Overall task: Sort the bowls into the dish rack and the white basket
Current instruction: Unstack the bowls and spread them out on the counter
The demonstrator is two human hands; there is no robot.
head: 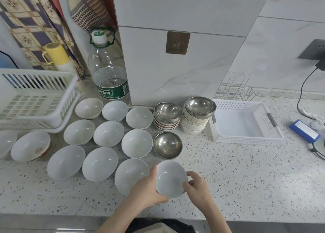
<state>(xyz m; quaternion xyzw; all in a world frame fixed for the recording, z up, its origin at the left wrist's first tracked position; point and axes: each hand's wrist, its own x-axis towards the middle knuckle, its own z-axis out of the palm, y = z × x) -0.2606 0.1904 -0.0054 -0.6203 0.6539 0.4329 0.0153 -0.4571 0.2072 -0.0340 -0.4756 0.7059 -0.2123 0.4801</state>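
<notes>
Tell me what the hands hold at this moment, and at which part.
Both hands hold one white bowl by its rim: the left hand at the bowl's left edge, the right hand at its right edge.

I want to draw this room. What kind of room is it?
Most likely a kitchen. White bowls and steel bowls cover a speckled stone counter, a dish rack sits at the left, and the wall behind is tiled.

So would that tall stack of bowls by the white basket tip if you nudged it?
Probably: the stack is several bowls high with a steel bowl sitting tilted on top. That one would likely slide off first.
</notes>
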